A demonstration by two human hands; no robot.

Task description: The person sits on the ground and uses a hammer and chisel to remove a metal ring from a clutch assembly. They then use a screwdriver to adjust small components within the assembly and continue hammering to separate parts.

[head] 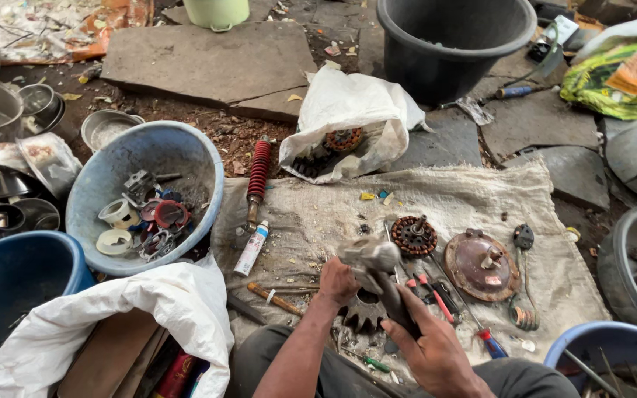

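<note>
Head cam only, looks steeply down, close over sacking (pixel 481 199) on ground

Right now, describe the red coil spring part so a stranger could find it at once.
Start at the tilted light-blue tub on the left. Just right of it, at the burlap mat's upper-left edge, lies the shock absorber. It alone has a bright red coil around a rusty rod.

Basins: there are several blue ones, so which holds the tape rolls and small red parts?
The pale blue basin, tilted at the sack's left edge; the darker ones sit in the bottom corners.
</note>
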